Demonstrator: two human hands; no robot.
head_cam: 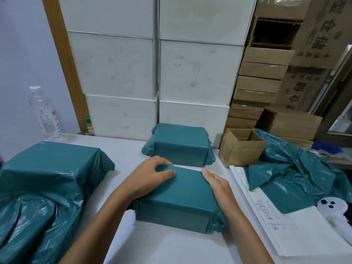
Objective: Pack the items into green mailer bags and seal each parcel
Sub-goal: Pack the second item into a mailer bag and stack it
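Left hand (152, 175): lies on the top of the near parcel (179, 199) at its far left corner, fingers curled over the far edge, thumb flat along the top. Judged to be pressing the green mailer film down so the fold or seal holds.

Right hand (217, 185): fingers straight and together, laid flat along the parcel's right side, thumb tip at the far right corner. It braces rather than grips, presumably keeping the tucked end fold in place and the block square.

Near parcel: box-shaped, wrapped tight in green film, standing on the white table (171, 248) between both hands. It looks close to sealed, with gathered film at its lower right corner.

Second wrapped parcel (181, 145): just beyond the fingertips, apart from the near one, likely set aside as finished.

Large wrapped parcel (51, 168): well left of the left forearm, loose film trailing toward the viewer.

Loose green mailer bags (293, 168): right of the right hand, crumpled in a heap, presumably stock for coming parcels.

Open cardboard box (242, 147): beyond the right hand, beside the heap.

Paper sheets with handwriting (270, 212): just right of the right forearm, possibly an order list.

Water bottle (45, 115): far left, at the table's back edge.
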